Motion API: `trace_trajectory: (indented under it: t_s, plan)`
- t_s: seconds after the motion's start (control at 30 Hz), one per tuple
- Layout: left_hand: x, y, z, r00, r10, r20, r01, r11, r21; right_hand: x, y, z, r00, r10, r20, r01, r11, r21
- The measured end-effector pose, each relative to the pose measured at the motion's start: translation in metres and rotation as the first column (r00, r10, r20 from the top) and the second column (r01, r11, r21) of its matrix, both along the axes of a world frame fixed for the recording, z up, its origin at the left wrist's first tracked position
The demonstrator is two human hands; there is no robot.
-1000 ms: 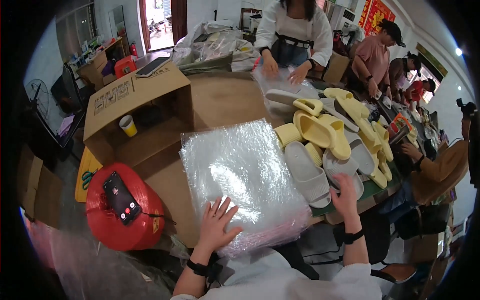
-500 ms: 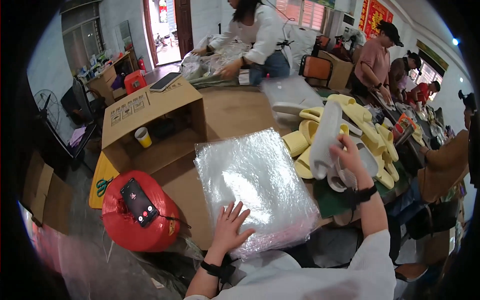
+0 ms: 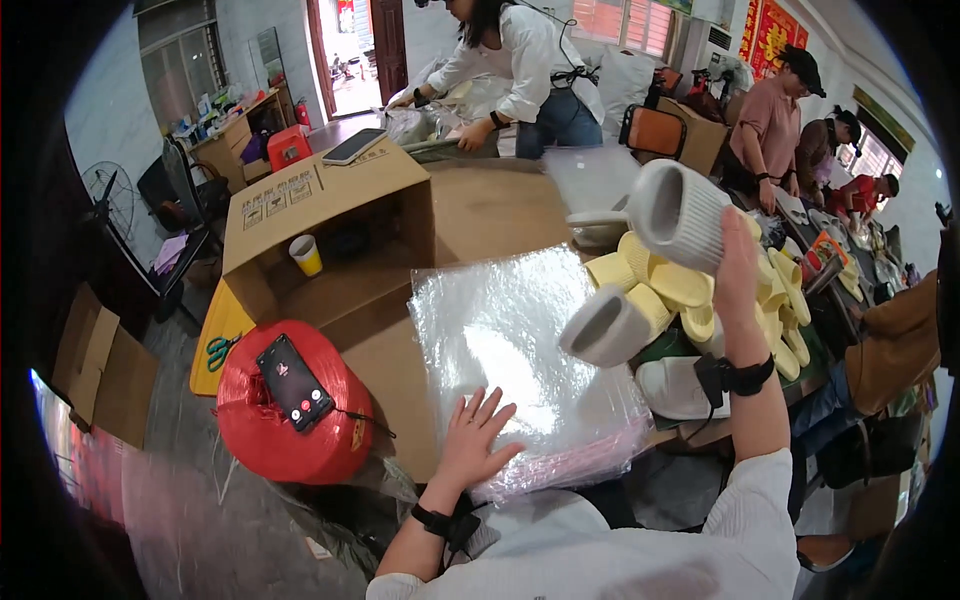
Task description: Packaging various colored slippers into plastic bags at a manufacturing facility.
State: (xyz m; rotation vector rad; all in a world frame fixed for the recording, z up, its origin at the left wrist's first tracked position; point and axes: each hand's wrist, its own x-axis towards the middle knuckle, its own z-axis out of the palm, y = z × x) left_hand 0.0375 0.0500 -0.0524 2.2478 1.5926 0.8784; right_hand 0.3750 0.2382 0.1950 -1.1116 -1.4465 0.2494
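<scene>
Head view is showing a broad brown table (image 3: 490,205) spreading out ahead of the person, with other people working along its far and right sides. An open cardboard box (image 3: 320,200) is lying on its side on the table's left part. In front of the person a stack of clear plastic bags (image 3: 520,340) is lying flat, its near edge hanging just over the table's edge. A red spool of twine (image 3: 290,425) is sitting to the left of the stack, near it. To the right of the stack a pile of yellow slippers (image 3: 690,290) is crowding the table.

The right hand (image 3: 735,265) is holding a white slipper (image 3: 675,212) raised high over the right edge of the stack, the fingers closing around it from behind and mostly hidden by it. A second white slipper (image 3: 610,328) is hanging lower and to the left, over the bags; whether the same hand is carrying it cannot be told. The left hand (image 3: 472,438) is pressing flat on the near part of the stack, fingers spread and holding nothing.

A dark phone (image 3: 293,382) is resting on top of the spool. A yellow cup (image 3: 306,256) is standing inside the box, and scissors (image 3: 217,350) are lying on a yellow surface below it.

As a judgement, the step in hand is bringing the white pair over to the bags while the flat hand is pinning them. Getting a slipper inside would call for parting the top bag's mouth, which needs that flat hand to pinch a single layer.
</scene>
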Motion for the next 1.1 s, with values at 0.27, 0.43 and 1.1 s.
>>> trace_trajectory:
  t_s: [0.27, 0.43, 1.1]
  plan:
    - [0.000, 0.003, 0.003, 0.998, -0.004, -0.064, 0.002, 0.999, -0.032, -0.058, 0.010, -0.079, 0.836, 0.271, -0.477, -0.455, 0.829, -0.325]
    - [-0.003, 0.002, 0.006, 1.000, -0.029, -0.012, 0.028, 0.996, -0.085, -0.083, -0.001, -0.131, 0.680, 0.623, -0.387, -0.727, 0.504, -0.467]
    - [-0.001, 0.001, -0.001, 1.000, 0.005, -0.024, -0.005, 1.000, 0.007, -0.131, -0.001, -0.154, 0.707, 0.628, 0.324, -0.396, 0.732, -0.554]
